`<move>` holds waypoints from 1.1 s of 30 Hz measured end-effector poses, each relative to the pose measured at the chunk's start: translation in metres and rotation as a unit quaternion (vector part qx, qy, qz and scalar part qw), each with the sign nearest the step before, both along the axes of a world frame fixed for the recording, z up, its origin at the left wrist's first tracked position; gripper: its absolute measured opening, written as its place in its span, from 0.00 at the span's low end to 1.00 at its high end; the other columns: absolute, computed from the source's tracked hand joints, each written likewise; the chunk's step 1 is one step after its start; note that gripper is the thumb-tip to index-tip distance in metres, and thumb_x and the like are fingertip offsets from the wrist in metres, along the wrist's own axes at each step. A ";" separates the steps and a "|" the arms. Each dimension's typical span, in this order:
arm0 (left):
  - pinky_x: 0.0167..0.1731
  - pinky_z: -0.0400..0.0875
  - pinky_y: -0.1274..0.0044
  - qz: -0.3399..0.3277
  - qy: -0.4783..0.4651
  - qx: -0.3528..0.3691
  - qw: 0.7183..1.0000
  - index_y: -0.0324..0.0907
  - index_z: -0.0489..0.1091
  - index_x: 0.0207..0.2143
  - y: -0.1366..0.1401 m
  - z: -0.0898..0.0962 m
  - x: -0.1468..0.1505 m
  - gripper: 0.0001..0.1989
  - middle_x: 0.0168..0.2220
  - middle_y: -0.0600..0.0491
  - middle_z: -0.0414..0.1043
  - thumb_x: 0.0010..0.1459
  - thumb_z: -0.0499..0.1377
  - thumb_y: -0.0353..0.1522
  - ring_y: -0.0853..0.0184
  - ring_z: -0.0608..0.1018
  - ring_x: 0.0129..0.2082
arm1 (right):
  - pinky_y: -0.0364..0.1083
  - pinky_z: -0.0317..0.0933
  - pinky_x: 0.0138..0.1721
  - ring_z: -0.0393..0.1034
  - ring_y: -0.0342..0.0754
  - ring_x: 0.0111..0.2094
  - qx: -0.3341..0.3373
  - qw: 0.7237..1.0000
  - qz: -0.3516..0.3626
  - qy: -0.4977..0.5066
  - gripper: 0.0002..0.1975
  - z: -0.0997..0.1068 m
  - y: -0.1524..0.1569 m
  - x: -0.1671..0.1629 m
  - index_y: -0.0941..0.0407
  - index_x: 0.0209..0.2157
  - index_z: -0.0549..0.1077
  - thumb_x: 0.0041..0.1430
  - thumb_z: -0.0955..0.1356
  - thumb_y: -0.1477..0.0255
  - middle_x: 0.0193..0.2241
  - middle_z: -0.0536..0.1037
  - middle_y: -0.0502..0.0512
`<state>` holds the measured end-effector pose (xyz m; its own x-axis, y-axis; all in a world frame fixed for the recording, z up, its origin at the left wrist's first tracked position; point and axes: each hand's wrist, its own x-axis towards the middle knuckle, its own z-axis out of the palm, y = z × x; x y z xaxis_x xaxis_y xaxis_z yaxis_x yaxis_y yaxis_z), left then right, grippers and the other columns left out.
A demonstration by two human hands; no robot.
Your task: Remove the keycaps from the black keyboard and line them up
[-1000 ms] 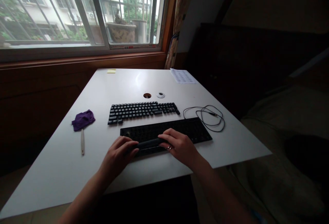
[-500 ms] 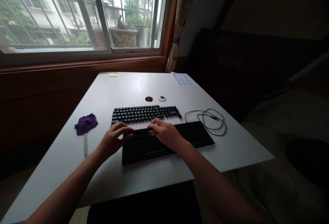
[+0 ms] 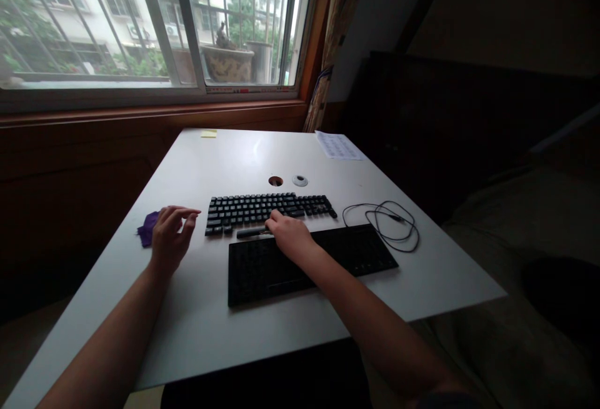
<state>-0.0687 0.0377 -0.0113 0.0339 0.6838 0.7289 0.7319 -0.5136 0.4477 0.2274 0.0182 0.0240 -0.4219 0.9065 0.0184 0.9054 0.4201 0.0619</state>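
Observation:
My right hand (image 3: pixel 289 232) has its fingers closed near the right end of a long dark keycap, which looks like a space bar (image 3: pixel 250 232). The bar lies level with the front row of loose black keycaps (image 3: pixel 253 209), laid out in keyboard order. Just below my right wrist and forearm is the black keyboard base (image 3: pixel 276 271), its surface dark and hard to make out. My left hand (image 3: pixel 171 237) hovers over the left of the table with fingers stretched out, holding nothing visible. It partly covers a purple cloth (image 3: pixel 147 229).
A black cable (image 3: pixel 394 224) is coiled right of the keyboard base. Farther back on the white table (image 3: pixel 225 159) are a round hole (image 3: pixel 275 181), a white ring-shaped cover (image 3: pixel 300 181), a printed sheet (image 3: pixel 340 146) and a yellow note (image 3: pixel 209 134). A barred window stands behind.
My left hand has moved left from the keyboard base's back edge to the cloth. My right hand has shifted slightly, and the long keycap now shows in front of the loose keycaps.

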 end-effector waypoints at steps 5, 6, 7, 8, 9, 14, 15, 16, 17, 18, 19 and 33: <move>0.37 0.67 0.71 -0.021 0.006 -0.005 1.000 0.42 0.76 0.36 0.001 -0.004 0.003 0.07 0.33 0.51 0.74 0.63 0.57 0.32 0.65 0.70 0.30 | 0.44 0.67 0.36 0.73 0.49 0.41 -0.007 1.000 -0.010 -0.007 0.12 -0.007 0.004 -0.007 0.55 0.43 0.72 0.67 0.59 0.79 0.47 0.71 0.59; 0.36 0.67 0.71 -0.028 0.010 -0.006 1.000 0.42 0.76 0.36 0.001 -0.004 0.004 0.07 0.33 0.51 0.74 0.63 0.57 0.32 0.65 0.70 0.31 | 0.44 0.67 0.36 0.73 0.49 0.41 -0.003 1.000 -0.009 -0.005 0.12 -0.008 0.004 -0.007 0.55 0.43 0.72 0.67 0.59 0.78 0.47 0.71 0.59; 0.36 0.67 0.71 -0.034 0.015 -0.005 0.999 0.42 0.75 0.36 0.002 -0.004 0.004 0.07 0.33 0.51 0.74 0.63 0.57 0.32 0.65 0.70 0.31 | 0.44 0.67 0.36 0.73 0.49 0.41 0.001 1.000 -0.010 -0.001 0.12 -0.009 0.004 -0.007 0.55 0.44 0.72 0.67 0.59 0.78 0.47 0.71 0.58; 0.37 0.67 0.71 -0.040 0.023 -0.004 0.999 0.42 0.75 0.35 0.002 -0.003 0.005 0.07 0.33 0.51 0.74 0.63 0.58 0.32 0.65 0.71 0.32 | 0.44 0.67 0.35 0.72 0.49 0.41 0.006 1.000 -0.012 0.004 0.12 -0.010 0.003 -0.007 0.54 0.44 0.72 0.68 0.59 0.78 0.47 0.71 0.58; 0.38 0.67 0.71 -0.046 0.034 0.000 0.998 0.42 0.76 0.35 0.002 -0.003 0.006 0.06 0.33 0.51 0.74 0.63 0.58 0.32 0.65 0.71 0.33 | 0.43 0.66 0.34 0.72 0.49 0.41 0.012 1.000 -0.014 0.011 0.12 -0.011 0.003 -0.006 0.53 0.46 0.72 0.68 0.60 0.77 0.47 0.71 0.58; 0.41 0.67 0.69 -0.092 0.120 0.010 0.989 0.45 0.78 0.37 -0.005 0.000 0.018 0.06 0.33 0.51 0.73 0.61 0.60 0.32 0.63 0.72 0.36 | 0.44 0.66 0.37 0.68 0.50 0.46 0.047 0.997 -0.008 0.068 0.13 -0.012 -0.007 0.003 0.52 0.49 0.72 0.68 0.60 0.75 0.48 0.72 0.56; 0.40 0.67 0.70 -0.107 0.144 0.007 0.984 0.46 0.78 0.38 -0.008 0.000 0.021 0.06 0.33 0.51 0.72 0.61 0.60 0.32 0.62 0.71 0.36 | 0.44 0.66 0.39 0.67 0.50 0.46 0.053 0.995 -0.002 0.079 0.13 -0.012 -0.010 0.004 0.52 0.48 0.73 0.68 0.61 0.76 0.48 0.73 0.56; 0.39 0.68 0.70 -0.114 0.160 0.001 0.981 0.46 0.78 0.39 -0.010 0.000 0.025 0.07 0.33 0.50 0.71 0.61 0.60 0.32 0.62 0.70 0.37 | 0.45 0.66 0.41 0.66 0.50 0.47 0.060 0.994 0.003 0.090 0.13 -0.013 -0.013 0.005 0.52 0.48 0.74 0.68 0.61 0.76 0.47 0.73 0.56; 0.39 0.68 0.71 -0.124 0.180 -0.011 0.976 0.46 0.78 0.41 -0.012 -0.001 0.029 0.08 0.34 0.50 0.71 0.61 0.60 0.32 0.61 0.70 0.38 | 0.46 0.66 0.42 0.66 0.51 0.47 0.067 0.993 0.007 0.100 0.13 -0.014 -0.017 0.006 0.52 0.48 0.74 0.68 0.61 0.76 0.47 0.73 0.57; 0.38 0.68 0.71 -0.132 0.196 -0.016 0.971 0.47 0.79 0.42 -0.013 -0.001 0.032 0.09 0.34 0.49 0.71 0.61 0.60 0.33 0.60 0.69 0.38 | 0.47 0.65 0.44 0.65 0.51 0.47 0.073 0.991 0.010 0.111 0.13 -0.015 -0.020 0.005 0.52 0.48 0.74 0.68 0.61 0.75 0.47 0.74 0.57; 0.38 0.68 0.70 -0.136 0.211 -0.022 0.968 0.48 0.78 0.43 -0.015 -0.001 0.035 0.09 0.34 0.49 0.70 0.62 0.60 0.33 0.60 0.69 0.38 | 0.48 0.65 0.46 0.65 0.52 0.48 0.078 0.990 0.011 0.121 0.13 -0.016 -0.023 0.004 0.53 0.49 0.74 0.68 0.61 0.74 0.47 0.74 0.58; 0.39 0.67 0.68 -0.113 0.302 -0.030 0.946 0.50 0.73 0.54 -0.026 -0.009 0.056 0.19 0.40 0.47 0.67 0.60 0.62 0.38 0.59 0.67 0.38 | 0.52 0.66 0.49 0.65 0.56 0.52 0.061 0.985 -0.020 0.159 0.21 -0.032 -0.034 -0.012 0.54 0.58 0.69 0.68 0.62 0.60 0.55 0.71 0.61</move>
